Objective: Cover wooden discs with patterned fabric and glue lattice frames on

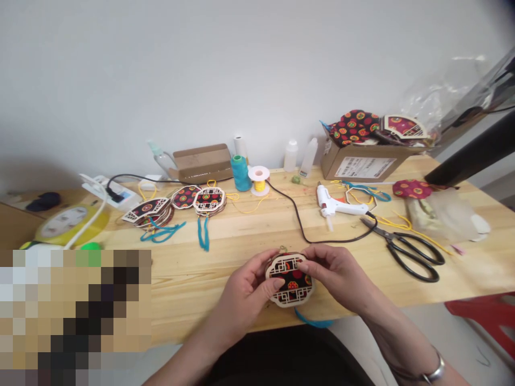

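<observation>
Near the table's front edge I hold a fabric ornament (292, 286), dark cloth with red and orange motifs in a scalloped pale wooden lattice frame. My left hand (253, 287) grips its left side, thumb lying over the front. At the upper right, my right hand (332, 271) pinches the rim between thumb and fingers. A blue cord (313, 320) hangs from below the ornament over the table edge. The backs of both sets of fingers are partly hidden behind it.
A white glue gun (341, 206) and black-handled scissors (410, 252) lie to the right. Finished-looking ornaments (209, 200) with blue cords lie left, near a blue thread cone (240, 174) and yellow cord spool (259, 181). A cardboard box (362, 163) holds more pieces.
</observation>
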